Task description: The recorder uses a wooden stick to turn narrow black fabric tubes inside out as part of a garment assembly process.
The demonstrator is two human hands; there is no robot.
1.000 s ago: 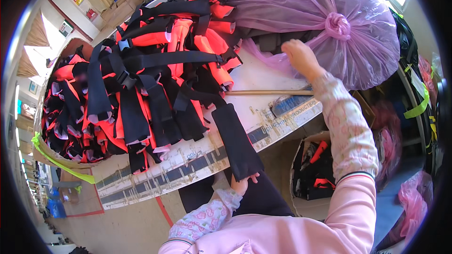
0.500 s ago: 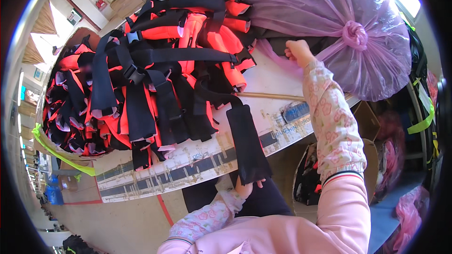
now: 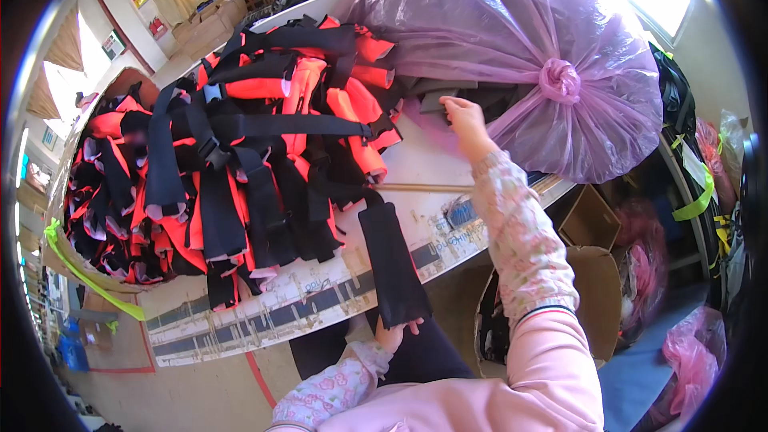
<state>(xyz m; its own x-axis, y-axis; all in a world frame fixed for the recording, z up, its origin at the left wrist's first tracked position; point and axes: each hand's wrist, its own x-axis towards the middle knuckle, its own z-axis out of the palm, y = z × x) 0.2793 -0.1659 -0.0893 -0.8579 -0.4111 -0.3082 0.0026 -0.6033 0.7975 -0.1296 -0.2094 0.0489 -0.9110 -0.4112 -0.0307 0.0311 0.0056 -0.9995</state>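
Note:
A black fabric band hangs over the near edge of the table, joined at its top to a strap from the heap. My left hand is closed on the band's lower end, its palm partly hidden behind the fabric. Farther up, my right hand reaches to an opening in a purple plastic bag. Its fingers are pinched at a thin grey flat piece, with more dark grey pieces behind it. To the left lies a heap of black and orange padded bands with straps and buckles.
The white table has worn tape along its near edge. A wooden strip lies across it. Under the right side stand an open cardboard box and pink plastic bags. A blue tape roll is near the right sleeve.
My right hand has gone from a fist beside the bag to a pinch at a grey piece in its opening. The left hand still holds the band. The view has shifted slightly.

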